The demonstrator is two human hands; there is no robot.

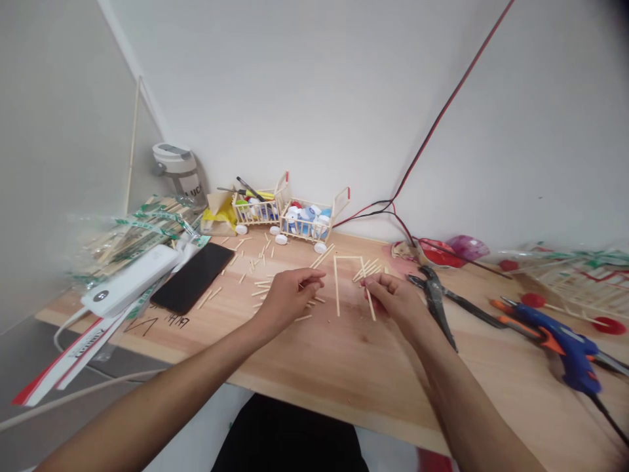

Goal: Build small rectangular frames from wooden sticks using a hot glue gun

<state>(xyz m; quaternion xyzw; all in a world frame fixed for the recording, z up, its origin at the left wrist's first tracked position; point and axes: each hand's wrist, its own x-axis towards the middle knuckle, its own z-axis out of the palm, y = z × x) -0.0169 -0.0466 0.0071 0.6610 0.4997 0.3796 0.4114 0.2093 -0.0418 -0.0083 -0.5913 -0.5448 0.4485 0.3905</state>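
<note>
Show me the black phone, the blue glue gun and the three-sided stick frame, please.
Black phone (192,278): head view, middle of its dark face.
Blue glue gun (565,337): head view, on its blue body.
Three-sided stick frame (337,286): head view, on its left-hand stick.

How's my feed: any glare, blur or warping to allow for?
Head view: even, soft light, no strong glare on the phone; head view: wide-angle warping seems to stretch the forearms towards the lower edges, and the top right corner is dark; head view: the bag of sticks on the left looks smeared, while the stick frame by the right hand is fairly clear.
</note>
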